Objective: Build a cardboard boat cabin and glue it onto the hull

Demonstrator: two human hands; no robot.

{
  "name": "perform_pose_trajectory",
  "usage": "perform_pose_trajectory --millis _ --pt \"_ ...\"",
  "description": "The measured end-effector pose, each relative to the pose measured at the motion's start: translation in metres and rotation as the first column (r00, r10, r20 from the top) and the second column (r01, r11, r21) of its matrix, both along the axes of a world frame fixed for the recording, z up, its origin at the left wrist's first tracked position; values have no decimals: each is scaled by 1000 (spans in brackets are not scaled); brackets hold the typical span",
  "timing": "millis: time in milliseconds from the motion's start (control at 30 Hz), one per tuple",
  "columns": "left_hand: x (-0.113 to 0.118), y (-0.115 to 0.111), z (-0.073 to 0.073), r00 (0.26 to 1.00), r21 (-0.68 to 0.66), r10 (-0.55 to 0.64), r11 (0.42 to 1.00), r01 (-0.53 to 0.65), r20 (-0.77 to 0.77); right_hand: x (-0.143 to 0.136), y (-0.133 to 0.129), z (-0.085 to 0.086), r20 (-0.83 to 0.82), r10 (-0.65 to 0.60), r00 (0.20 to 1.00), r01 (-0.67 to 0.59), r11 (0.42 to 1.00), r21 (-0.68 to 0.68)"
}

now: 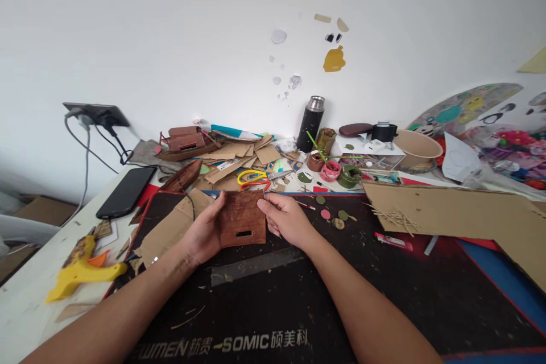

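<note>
A brown painted cardboard piece with a small dark slot near its lower edge is held up over the black desk mat. My left hand grips its left side, thumb along the edge and the other fingers hidden behind. At the upper right edge, my right hand pinches it between thumb and fingers. Just beyond the piece lie scissors with yellow and orange handles. A brown model boat stands farther back to the left.
Left of the mat are a yellow glue gun and a black phone. Behind are paint jars, a black thermos and cardboard scraps. To the right lie a cardboard sheet, thin sticks and a pink cutter.
</note>
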State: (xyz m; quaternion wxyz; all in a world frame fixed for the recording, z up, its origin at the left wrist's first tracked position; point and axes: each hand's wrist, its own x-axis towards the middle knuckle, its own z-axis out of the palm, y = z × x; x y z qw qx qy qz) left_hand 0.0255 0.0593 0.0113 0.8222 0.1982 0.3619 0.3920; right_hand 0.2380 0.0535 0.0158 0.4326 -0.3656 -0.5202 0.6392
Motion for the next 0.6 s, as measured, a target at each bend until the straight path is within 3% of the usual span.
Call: perform_pose_trajectory --millis 600 --pt "13 -3 24 983 -100 95 989 -111 -154 0 -1 3 -23 49 999 -49 999 -17"
